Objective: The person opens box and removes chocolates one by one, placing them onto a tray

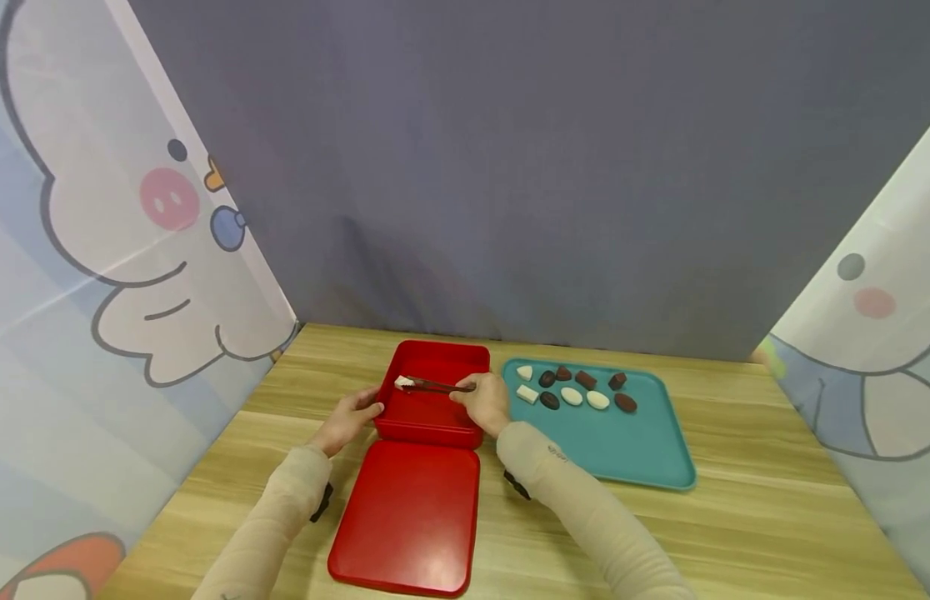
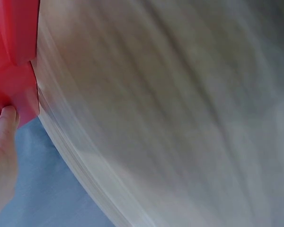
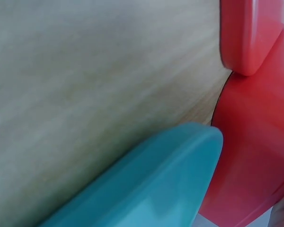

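Note:
An open red box (image 1: 432,414) stands on the wooden table, and its red lid (image 1: 408,517) lies flat in front of it. My left hand (image 1: 366,409) grips the box's left wall; its fingertip (image 2: 4,124) presses the red box (image 2: 14,61) in the left wrist view. My right hand (image 1: 467,397) pinches dark tongs (image 1: 441,386) over the box. The tongs' tip holds a small white piece (image 1: 403,382) near the box's back left corner. The right wrist view shows only the red box (image 3: 255,156) and the teal tray's edge (image 3: 156,184).
A teal tray (image 1: 622,450) sits right of the box and carries several white and dark brown pieces in its far half, such as one white piece (image 1: 572,396). Cartoon-printed screens stand at both sides and a grey backdrop stands behind. Bare wood lies to the right and front.

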`<act>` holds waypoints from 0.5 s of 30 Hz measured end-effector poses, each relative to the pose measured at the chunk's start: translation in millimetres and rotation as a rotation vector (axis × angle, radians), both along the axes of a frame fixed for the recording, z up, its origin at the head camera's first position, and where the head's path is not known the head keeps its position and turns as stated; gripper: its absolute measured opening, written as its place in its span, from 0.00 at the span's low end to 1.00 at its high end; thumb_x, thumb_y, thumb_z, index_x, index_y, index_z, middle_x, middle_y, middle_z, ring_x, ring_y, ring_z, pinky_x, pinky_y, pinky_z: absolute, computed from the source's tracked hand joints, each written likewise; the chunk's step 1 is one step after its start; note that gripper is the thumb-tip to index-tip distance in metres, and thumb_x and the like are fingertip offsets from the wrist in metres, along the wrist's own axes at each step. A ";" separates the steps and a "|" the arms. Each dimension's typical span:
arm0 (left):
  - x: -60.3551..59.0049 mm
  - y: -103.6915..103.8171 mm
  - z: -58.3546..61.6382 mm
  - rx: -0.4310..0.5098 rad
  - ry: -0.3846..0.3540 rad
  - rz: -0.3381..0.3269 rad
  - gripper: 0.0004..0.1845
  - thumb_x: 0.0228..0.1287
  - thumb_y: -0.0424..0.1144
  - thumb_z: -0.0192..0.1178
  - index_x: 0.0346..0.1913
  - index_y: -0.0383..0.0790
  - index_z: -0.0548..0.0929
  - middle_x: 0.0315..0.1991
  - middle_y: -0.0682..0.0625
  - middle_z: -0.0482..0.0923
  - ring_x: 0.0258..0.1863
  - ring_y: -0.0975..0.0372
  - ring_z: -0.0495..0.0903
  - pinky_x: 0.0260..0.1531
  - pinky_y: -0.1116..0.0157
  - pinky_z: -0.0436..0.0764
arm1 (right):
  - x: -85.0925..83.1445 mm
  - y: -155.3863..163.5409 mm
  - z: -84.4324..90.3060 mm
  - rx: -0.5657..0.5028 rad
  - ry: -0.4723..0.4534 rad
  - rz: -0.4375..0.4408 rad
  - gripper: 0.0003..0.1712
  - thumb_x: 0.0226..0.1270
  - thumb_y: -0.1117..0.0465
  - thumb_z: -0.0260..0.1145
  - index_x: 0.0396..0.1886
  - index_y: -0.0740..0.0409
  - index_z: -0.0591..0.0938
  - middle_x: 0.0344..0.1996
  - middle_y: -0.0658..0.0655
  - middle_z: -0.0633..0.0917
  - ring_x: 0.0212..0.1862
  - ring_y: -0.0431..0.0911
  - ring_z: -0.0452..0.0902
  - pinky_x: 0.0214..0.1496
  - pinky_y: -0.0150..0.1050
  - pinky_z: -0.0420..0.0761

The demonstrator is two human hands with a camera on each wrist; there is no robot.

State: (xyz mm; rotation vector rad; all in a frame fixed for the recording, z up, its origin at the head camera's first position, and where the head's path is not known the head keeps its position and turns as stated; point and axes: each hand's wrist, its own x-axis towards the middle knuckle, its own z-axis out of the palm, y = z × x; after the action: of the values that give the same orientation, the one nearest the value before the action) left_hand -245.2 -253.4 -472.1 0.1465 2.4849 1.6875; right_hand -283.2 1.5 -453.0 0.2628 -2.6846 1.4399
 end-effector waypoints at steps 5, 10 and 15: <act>0.4 -1.1 -0.7 -0.004 -0.003 0.002 0.29 0.70 0.35 0.47 0.69 0.29 0.54 0.66 0.33 0.58 0.63 0.44 0.63 0.58 0.52 0.70 | -0.7 0.1 -2.3 -0.024 -0.009 -0.005 0.08 0.50 0.56 0.72 0.31 0.54 0.87 0.30 0.52 0.86 0.30 0.44 0.76 0.28 0.33 0.76; -0.8 -2.3 -2.5 0.001 0.002 -0.006 0.29 0.70 0.35 0.47 0.69 0.29 0.54 0.66 0.32 0.58 0.63 0.44 0.63 0.57 0.53 0.72 | -0.2 0.4 -3.5 -0.041 -0.008 -0.007 0.09 0.51 0.56 0.72 0.32 0.54 0.87 0.30 0.52 0.86 0.29 0.43 0.75 0.27 0.32 0.75; -1.0 -2.9 -3.0 0.004 0.008 -0.011 0.29 0.70 0.35 0.46 0.69 0.29 0.53 0.66 0.32 0.58 0.63 0.44 0.63 0.57 0.53 0.71 | 1.5 0.6 -2.5 -0.056 -0.017 -0.010 0.08 0.50 0.56 0.73 0.31 0.53 0.87 0.30 0.51 0.86 0.30 0.43 0.75 0.28 0.32 0.75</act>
State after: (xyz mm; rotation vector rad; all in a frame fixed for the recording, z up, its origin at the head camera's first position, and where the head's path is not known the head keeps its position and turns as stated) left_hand -246.2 -256.3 -475.1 0.1672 2.4817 1.6906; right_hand -281.7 2.2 -455.5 0.2340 -2.6497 1.5186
